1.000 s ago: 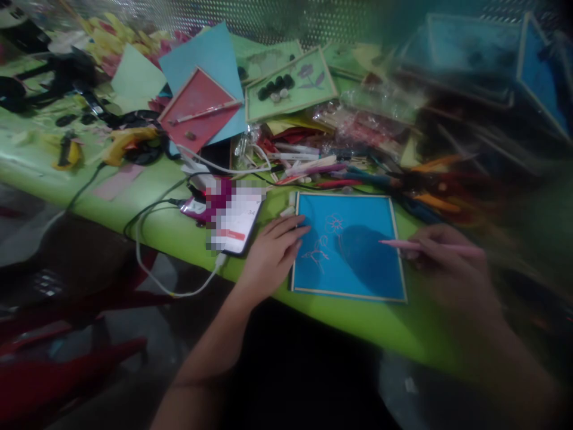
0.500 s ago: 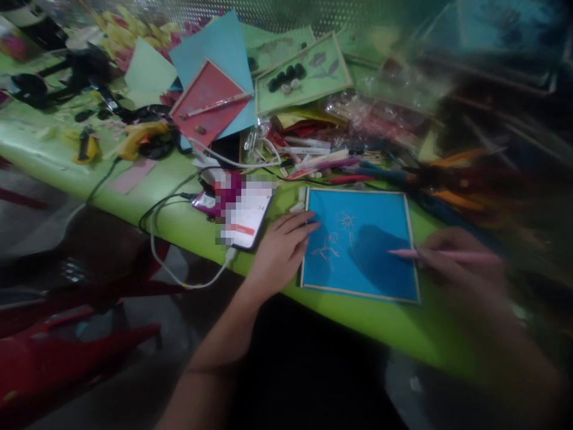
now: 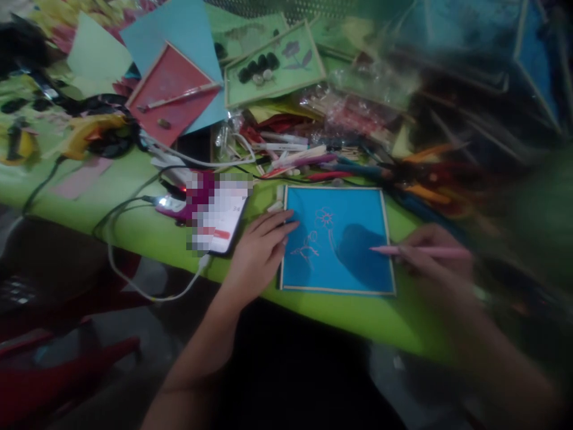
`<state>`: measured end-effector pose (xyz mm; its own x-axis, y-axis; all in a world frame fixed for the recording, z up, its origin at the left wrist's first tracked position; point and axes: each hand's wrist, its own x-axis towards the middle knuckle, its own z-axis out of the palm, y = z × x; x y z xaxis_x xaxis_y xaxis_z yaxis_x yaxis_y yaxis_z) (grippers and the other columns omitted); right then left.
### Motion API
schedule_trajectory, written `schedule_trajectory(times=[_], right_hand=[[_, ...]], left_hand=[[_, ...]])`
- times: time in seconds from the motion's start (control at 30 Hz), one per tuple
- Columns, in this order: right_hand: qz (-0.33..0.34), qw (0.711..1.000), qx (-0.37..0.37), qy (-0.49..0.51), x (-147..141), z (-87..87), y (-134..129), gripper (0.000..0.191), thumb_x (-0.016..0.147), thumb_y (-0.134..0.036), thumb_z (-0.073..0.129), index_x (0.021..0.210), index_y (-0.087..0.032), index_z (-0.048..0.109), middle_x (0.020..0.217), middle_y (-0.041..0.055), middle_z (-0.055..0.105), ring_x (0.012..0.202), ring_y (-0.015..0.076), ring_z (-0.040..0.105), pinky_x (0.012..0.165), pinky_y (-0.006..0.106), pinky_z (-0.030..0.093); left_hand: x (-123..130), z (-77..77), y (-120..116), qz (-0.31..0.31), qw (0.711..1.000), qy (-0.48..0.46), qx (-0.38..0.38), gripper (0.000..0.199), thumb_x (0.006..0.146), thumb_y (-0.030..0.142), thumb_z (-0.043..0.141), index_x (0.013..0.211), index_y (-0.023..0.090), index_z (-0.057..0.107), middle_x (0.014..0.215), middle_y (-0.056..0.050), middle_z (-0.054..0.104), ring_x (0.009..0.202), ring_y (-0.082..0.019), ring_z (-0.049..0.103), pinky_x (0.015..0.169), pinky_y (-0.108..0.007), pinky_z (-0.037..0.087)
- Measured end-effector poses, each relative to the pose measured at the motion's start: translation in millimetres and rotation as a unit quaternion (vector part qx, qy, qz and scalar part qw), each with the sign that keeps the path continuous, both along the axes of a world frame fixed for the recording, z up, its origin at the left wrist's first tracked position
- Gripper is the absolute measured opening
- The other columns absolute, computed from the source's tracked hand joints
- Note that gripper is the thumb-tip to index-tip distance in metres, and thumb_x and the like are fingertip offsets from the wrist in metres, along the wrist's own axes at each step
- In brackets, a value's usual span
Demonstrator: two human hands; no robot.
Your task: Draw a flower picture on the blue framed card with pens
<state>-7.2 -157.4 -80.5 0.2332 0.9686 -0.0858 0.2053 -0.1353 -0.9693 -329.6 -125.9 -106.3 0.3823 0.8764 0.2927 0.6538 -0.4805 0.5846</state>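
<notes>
A blue board (image 3: 308, 280) with a narrow pale wooden frame lies on the green tabletop. On its left half are thin pinkish line drawings: a flower (image 3: 324, 217) with a curved stem, and a small bird-like figure (image 3: 306, 251) below left of it. My left hand (image 3: 259, 254) rests with fingers stretched out, fingertips on the board's left edge. At the right edge, my right hand (image 3: 432, 257) grips a pink pen (image 3: 443, 252), its tip pointing left over the blue surface. Whether the tip touches is unclear. A dark shadow covers the board's middle right.
A phone (image 3: 230, 215) with a white cable lies left of my left hand. Behind are a red framed panel (image 3: 174, 89), a green framed panel (image 3: 277, 83) with dark stones, loose pens (image 3: 304, 158) and orange-handled tools (image 3: 425, 194). Yellow glue guns (image 3: 83, 137) lie far left.
The camera view has shifted, so most things sit further left. The flower's stem line shows longer now. My right hand still holds the pink pen; my left hand stays at the board's edge.
</notes>
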Motion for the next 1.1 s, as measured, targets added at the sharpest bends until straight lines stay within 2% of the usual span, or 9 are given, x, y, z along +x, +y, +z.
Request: schedule_trajectory(times=[0.1, 0.17, 0.3, 0.4, 0.63, 0.8, 1.1], right_hand=[[0.006, 1.000, -0.009, -0.024, 0.2, 2.2, -2.5, 0.026, 0.076, -0.037, 0.089, 0.073, -0.023, 0.068, 0.063, -0.0027, 0.065, 0.051, 0.0126, 0.055, 0.049, 0.026, 0.047], [0.014, 0.999, -0.007, -0.034, -0.8, 3.8, -3.0, 0.027, 0.077, -0.038, 0.089, 0.073, -0.023, 0.067, 0.064, -0.0024, 0.066, 0.053, 0.0141, 0.059, 0.052, 0.027, 0.051], [0.049, 0.998, 0.010, -0.044, -1.5, 3.1, -3.4, 0.024, 0.079, -0.040, 0.087, 0.075, -0.025, 0.068, 0.072, -0.0007, 0.071, 0.069, 0.0206, 0.074, 0.060, 0.030, 0.057], [0.061, 0.996, 0.009, -0.063, 0.3, 0.5, -3.5, 0.023, 0.080, -0.042, 0.086, 0.076, -0.027, 0.069, 0.073, -0.0008, 0.072, 0.079, 0.0236, 0.078, 0.062, 0.030, 0.058], [0.067, 0.994, 0.020, -0.081, 0.8, 0.4, -3.1, 0.020, 0.082, -0.040, 0.084, 0.076, -0.028, 0.070, 0.072, -0.0019, 0.070, 0.072, 0.0206, 0.075, 0.060, 0.029, 0.056], [0.077, 0.994, 0.010, -0.074, 1.3, -0.6, -3.5, 0.019, 0.083, -0.040, 0.084, 0.078, -0.028, 0.069, 0.074, -0.0012, 0.072, 0.077, 0.0229, 0.077, 0.061, 0.031, 0.055], [0.094, 0.990, 0.026, -0.100, 4.3, -3.5, -3.5, 0.020, 0.086, -0.041, 0.082, 0.080, -0.027, 0.070, 0.075, -0.0003, 0.071, 0.066, 0.0184, 0.069, 0.058, 0.029, 0.051]], left_hand=[[0.0, 0.6, 0.9, -0.001, 1.000, -0.002, -0.005, 0.038, 0.105, 0.014, 0.048, 0.133, 0.027, 0.071, 0.149, -0.005, 0.067, 0.143, -0.025, 0.059, 0.125, -0.056, 0.044], [0.1, 1.1, 1.1, -0.001, 1.000, 0.000, -0.006, 0.038, 0.106, 0.016, 0.048, 0.134, 0.027, 0.071, 0.149, -0.005, 0.067, 0.142, -0.026, 0.059, 0.125, -0.056, 0.044], [0.0, 1.3, 0.6, 0.005, 1.000, 0.006, -0.005, 0.038, 0.105, 0.016, 0.049, 0.134, 0.027, 0.071, 0.149, -0.005, 0.067, 0.143, -0.026, 0.059, 0.125, -0.056, 0.044], [-0.6, 1.1, 0.5, 0.002, 1.000, 0.007, -0.009, 0.039, 0.105, 0.015, 0.048, 0.135, 0.027, 0.070, 0.150, -0.005, 0.066, 0.143, -0.026, 0.058, 0.124, -0.056, 0.045], [-0.9, 1.4, 0.7, -0.004, 1.000, 0.006, -0.004, 0.036, 0.107, 0.017, 0.048, 0.135, 0.025, 0.070, 0.149, -0.006, 0.067, 0.143, -0.027, 0.058, 0.124, -0.058, 0.045], [-0.8, 2.3, 0.6, 0.001, 1.000, 0.006, -0.018, 0.037, 0.107, 0.018, 0.048, 0.135, 0.028, 0.070, 0.150, -0.004, 0.066, 0.143, -0.026, 0.058, 0.124, -0.058, 0.044], [0.4, 4.0, -0.3, -0.001, 1.000, 0.014, -0.010, 0.037, 0.107, 0.015, 0.047, 0.134, 0.022, 0.071, 0.149, -0.007, 0.066, 0.143, -0.026, 0.058, 0.125, -0.054, 0.043]])
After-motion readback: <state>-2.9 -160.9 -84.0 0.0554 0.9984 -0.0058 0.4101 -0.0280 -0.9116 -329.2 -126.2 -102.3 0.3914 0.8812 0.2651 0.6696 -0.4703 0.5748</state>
